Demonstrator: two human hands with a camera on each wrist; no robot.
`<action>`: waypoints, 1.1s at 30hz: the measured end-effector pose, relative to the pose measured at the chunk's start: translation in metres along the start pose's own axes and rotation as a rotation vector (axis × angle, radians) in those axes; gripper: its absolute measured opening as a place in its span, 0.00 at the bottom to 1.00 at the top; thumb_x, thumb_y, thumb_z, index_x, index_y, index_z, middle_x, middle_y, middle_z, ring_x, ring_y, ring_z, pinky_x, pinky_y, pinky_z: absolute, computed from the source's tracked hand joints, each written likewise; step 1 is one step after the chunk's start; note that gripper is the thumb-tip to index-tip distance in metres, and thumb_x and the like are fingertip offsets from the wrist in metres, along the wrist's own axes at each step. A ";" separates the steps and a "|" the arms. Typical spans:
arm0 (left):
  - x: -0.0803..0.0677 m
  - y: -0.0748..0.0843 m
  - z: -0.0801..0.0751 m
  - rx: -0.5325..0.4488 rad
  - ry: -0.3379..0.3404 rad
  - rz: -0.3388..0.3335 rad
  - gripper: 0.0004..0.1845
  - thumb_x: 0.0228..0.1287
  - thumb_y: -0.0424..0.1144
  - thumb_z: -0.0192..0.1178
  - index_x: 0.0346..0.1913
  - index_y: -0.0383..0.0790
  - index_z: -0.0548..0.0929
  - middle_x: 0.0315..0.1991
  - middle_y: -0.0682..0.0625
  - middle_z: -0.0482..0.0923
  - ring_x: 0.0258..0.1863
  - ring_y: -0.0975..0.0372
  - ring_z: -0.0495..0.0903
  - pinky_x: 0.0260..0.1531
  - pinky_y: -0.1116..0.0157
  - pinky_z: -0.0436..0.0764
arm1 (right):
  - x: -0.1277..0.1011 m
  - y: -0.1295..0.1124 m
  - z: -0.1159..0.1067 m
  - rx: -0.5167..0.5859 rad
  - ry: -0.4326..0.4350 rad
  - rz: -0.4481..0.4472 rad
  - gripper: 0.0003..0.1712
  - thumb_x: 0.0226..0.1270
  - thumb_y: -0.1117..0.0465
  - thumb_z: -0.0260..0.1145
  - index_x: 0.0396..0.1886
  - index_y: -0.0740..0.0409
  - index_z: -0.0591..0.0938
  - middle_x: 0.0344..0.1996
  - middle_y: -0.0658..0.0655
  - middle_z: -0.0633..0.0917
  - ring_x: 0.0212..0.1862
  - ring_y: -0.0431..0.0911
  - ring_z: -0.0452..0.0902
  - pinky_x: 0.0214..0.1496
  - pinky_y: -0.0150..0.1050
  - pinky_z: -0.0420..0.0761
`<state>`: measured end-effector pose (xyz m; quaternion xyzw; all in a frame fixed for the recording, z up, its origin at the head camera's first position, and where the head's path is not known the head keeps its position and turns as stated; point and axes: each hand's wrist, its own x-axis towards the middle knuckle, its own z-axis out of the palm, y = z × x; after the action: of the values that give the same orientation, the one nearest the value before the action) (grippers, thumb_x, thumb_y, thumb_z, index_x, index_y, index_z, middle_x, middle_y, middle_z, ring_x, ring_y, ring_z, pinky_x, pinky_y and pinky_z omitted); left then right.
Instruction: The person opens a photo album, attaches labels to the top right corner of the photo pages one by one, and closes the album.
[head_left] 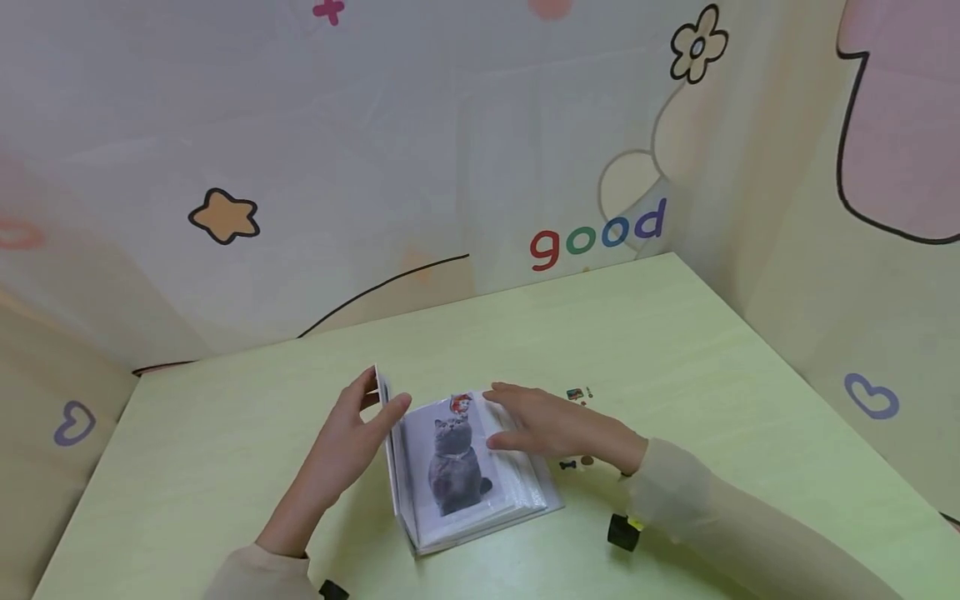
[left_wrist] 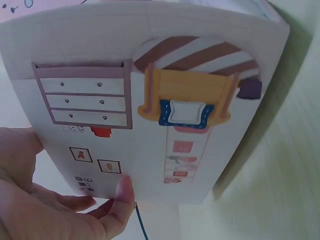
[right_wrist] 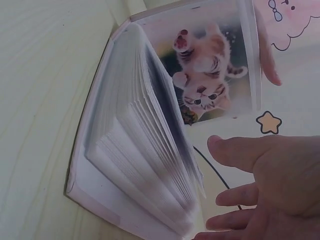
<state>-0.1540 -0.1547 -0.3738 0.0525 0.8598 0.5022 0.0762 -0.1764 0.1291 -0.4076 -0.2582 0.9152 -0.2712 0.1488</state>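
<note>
A photo album [head_left: 465, 492] lies open on the pale green table [head_left: 675, 350]. My left hand [head_left: 377, 400] grips its raised left cover, thumb on the inner side and fingers behind. The left wrist view shows that cover's outside [left_wrist: 150, 110], printed with a chest of drawers and a bed, and my left hand [left_wrist: 65, 205] at its lower edge. My right hand [head_left: 519, 419] lies flat and open on the right-hand stack of pages beside a grey cat photo [head_left: 454, 463]. In the right wrist view the pages [right_wrist: 145, 160] fan out, a kitten photo [right_wrist: 205, 80] stands upright, and my right hand [right_wrist: 255, 190] hovers close.
Small stickers [head_left: 576, 393] lie on the table just beyond my right hand, and more small dark bits [head_left: 568, 464] near the wrist. Walls with cartoon drawings and the word "good" [head_left: 597, 236] close off the table at the back and both sides.
</note>
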 end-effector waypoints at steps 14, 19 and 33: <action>0.004 -0.002 0.051 0.118 0.029 0.106 0.37 0.74 0.42 0.65 0.78 0.34 0.62 0.75 0.35 0.60 0.58 0.43 0.78 0.55 0.47 0.81 | -0.014 -0.002 -0.006 0.073 0.093 -0.039 0.27 0.80 0.59 0.59 0.73 0.64 0.72 0.69 0.63 0.76 0.64 0.59 0.78 0.64 0.56 0.78; -0.003 -0.009 0.064 0.241 0.028 0.186 0.34 0.70 0.37 0.68 0.73 0.29 0.68 0.73 0.33 0.64 0.68 0.41 0.71 0.65 0.44 0.73 | -0.019 -0.004 -0.005 0.076 0.107 -0.027 0.29 0.79 0.59 0.61 0.74 0.64 0.71 0.72 0.63 0.74 0.68 0.58 0.74 0.68 0.56 0.74; -0.046 -0.022 0.081 0.679 -0.170 0.386 0.39 0.71 0.58 0.63 0.73 0.34 0.73 0.78 0.30 0.56 0.79 0.36 0.49 0.67 0.30 0.60 | -0.029 -0.002 0.017 -0.125 0.010 -0.090 0.44 0.76 0.48 0.66 0.81 0.61 0.60 0.83 0.60 0.52 0.83 0.56 0.42 0.79 0.54 0.55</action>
<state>-0.0938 -0.1042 -0.4289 0.2765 0.9419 0.1886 0.0297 -0.1447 0.1364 -0.4167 -0.3067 0.9185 -0.2212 0.1157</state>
